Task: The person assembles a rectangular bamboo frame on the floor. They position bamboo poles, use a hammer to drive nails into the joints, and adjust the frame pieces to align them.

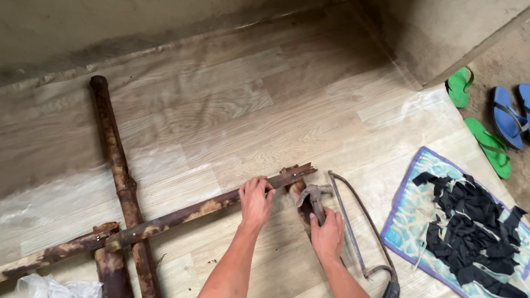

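Rusty brown angle bar [213, 205], flaky, pinned by L hand [255, 200] fingers; R hand [327, 234] clenched on hammer [314, 200].

rusty metal bar [213, 205]: long, brown, lies slanted flat on the floor under the left hand [255, 200] | hammer [315, 201]: old, grey-brown, head beside the bar's end, handle in the right hand [327, 234]

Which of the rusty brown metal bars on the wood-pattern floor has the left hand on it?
The long rusty angle bar running diagonally toward the hacksaw; the left hand presses near its right end. The round rusty pipe crossing it lies untouched.
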